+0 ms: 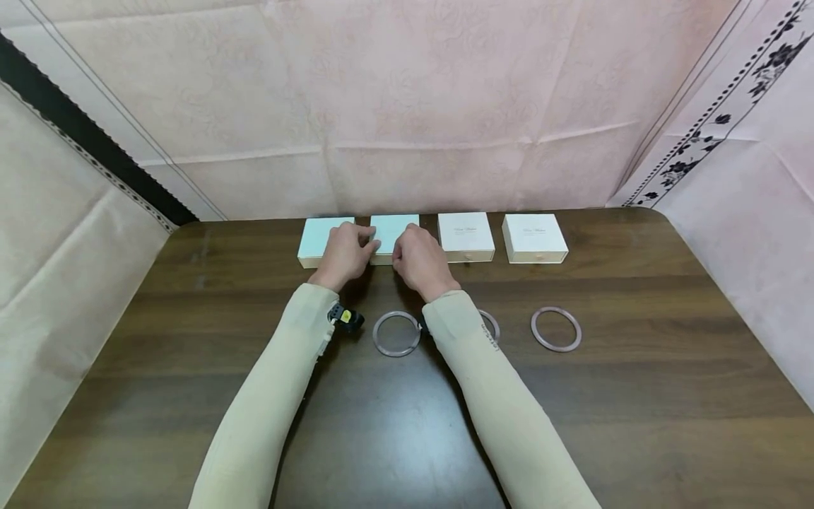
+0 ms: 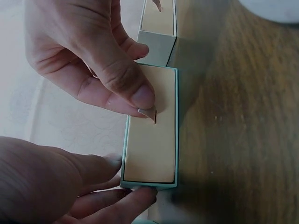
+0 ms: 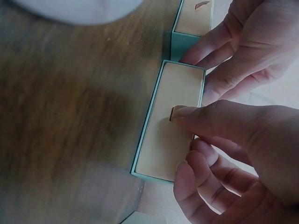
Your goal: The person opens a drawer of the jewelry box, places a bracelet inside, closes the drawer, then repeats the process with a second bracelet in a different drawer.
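A pale teal drawer box (image 1: 394, 225), second from the left in a row of several boxes, stands between my hands in the head view. My left hand (image 1: 346, 254) grips its left end, thumb along one edge and fingers at the end face in the left wrist view. With thumb and finger my right hand (image 1: 420, 261) pinches the small pull tab (image 2: 148, 113) on the cream drawer front (image 2: 149, 156). The drawer front sits within the teal sleeve. In the right wrist view the right thumb (image 3: 205, 116) covers most of that tab.
Another teal box (image 1: 326, 230) stands left, and two white boxes (image 1: 466, 227) (image 1: 534, 230) stand right. Nearer on the wooden table (image 1: 394, 438) lie a pale bangle (image 1: 396, 354), a second bangle (image 1: 497, 332) partly behind the right sleeve, and a third bangle (image 1: 556, 309). A curtain (image 1: 413, 85) hangs behind.
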A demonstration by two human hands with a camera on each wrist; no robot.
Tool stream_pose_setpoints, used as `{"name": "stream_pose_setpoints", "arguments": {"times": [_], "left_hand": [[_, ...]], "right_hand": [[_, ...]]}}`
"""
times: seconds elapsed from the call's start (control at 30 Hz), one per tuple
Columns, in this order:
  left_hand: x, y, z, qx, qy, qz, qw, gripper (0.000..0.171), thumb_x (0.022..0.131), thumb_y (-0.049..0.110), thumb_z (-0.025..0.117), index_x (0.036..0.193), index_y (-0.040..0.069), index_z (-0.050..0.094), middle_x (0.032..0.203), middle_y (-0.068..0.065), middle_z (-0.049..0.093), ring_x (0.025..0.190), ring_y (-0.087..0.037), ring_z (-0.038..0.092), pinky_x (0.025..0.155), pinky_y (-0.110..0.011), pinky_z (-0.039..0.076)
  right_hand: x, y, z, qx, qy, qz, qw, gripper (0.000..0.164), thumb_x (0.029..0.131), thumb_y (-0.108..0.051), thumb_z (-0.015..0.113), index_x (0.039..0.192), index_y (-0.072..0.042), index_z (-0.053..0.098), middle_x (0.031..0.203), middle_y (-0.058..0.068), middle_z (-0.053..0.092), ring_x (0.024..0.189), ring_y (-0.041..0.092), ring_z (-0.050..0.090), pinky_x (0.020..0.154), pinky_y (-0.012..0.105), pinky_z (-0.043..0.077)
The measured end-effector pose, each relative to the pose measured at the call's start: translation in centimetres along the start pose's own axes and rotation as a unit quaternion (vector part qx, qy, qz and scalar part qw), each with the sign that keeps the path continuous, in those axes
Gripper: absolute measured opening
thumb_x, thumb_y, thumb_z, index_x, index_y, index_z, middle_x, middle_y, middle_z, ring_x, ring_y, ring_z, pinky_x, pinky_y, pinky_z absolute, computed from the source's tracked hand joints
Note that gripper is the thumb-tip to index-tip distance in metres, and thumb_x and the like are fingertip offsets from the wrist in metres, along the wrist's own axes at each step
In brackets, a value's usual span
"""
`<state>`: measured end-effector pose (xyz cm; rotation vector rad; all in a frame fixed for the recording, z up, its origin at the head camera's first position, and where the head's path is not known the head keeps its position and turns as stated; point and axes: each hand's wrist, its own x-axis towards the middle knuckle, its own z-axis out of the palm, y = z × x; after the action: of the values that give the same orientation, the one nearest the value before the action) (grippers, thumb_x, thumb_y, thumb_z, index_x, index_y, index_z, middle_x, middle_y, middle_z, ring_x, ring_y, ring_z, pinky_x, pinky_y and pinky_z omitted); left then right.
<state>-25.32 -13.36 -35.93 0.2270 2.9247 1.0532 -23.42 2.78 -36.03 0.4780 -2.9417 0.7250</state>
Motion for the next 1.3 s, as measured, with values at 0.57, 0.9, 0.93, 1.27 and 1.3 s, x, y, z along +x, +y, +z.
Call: {"name": "stream_pose_setpoints", "arguments": {"times": [0.57,0.9,0.93,1.27,1.3], "left_hand": [[0.27,-0.07,0.23,0.002,0.013,0.008,0.9999,0.038,0.103,0.021,0.063,0.138,0.006,0.063,0.081,-0.017,0.072,0.045,-0.012,0.044,0.059,-0.028,0.043],[0.34,-0.19,0.07,0.005,0.006,0.007,0.9999,0.039,0.104,0.022,0.062,0.139,0.006,0.062,0.090,-0.019,0.074,0.043,-0.011,0.042,0.056,-0.026,0.042],[0.37,-0.21,0.08,0.005,0.005,0.007,0.9999,0.039,0.104,0.022,0.062,0.139,0.006,0.062,0.087,-0.019,0.073,0.043,-0.011,0.041,0.055,-0.026,0.041],[0.30,-0.07,-0.01,0.005,0.002,0.001,1.0000,0.040,0.104,0.021,0.062,0.140,0.007,0.061,0.090,-0.018,0.074,0.046,-0.012,0.044,0.056,-0.026,0.042],[0.29,-0.06,-0.02,0.005,0.002,0.002,1.0000,0.040,0.104,0.022,0.062,0.140,0.007,0.061,0.085,-0.018,0.072,0.046,-0.012,0.044,0.056,-0.026,0.042]], "right_hand": [[0.45,0.30,-0.15,0.033,-0.022,0.017,0.999,0.025,0.093,-0.002,0.064,0.075,-0.009,0.080,0.084,0.001,0.072,0.081,0.017,0.064,0.071,0.033,0.056],[0.47,0.24,-0.21,0.033,-0.024,0.023,0.999,0.023,0.092,-0.003,0.066,0.075,-0.010,0.080,0.086,0.000,0.072,0.083,0.017,0.064,0.072,0.032,0.056],[0.48,0.21,-0.22,0.034,-0.026,0.024,0.999,0.023,0.093,-0.003,0.066,0.075,-0.010,0.080,0.086,0.000,0.073,0.082,0.017,0.064,0.072,0.032,0.056],[0.42,0.02,-0.23,0.038,-0.033,0.040,0.998,0.023,0.092,-0.003,0.066,0.074,-0.010,0.079,0.084,-0.001,0.073,0.083,0.016,0.065,0.073,0.033,0.057],[0.41,0.03,-0.25,0.038,-0.032,0.039,0.998,0.023,0.092,-0.003,0.066,0.074,-0.010,0.079,0.083,-0.001,0.073,0.082,0.016,0.065,0.073,0.033,0.057]]}}
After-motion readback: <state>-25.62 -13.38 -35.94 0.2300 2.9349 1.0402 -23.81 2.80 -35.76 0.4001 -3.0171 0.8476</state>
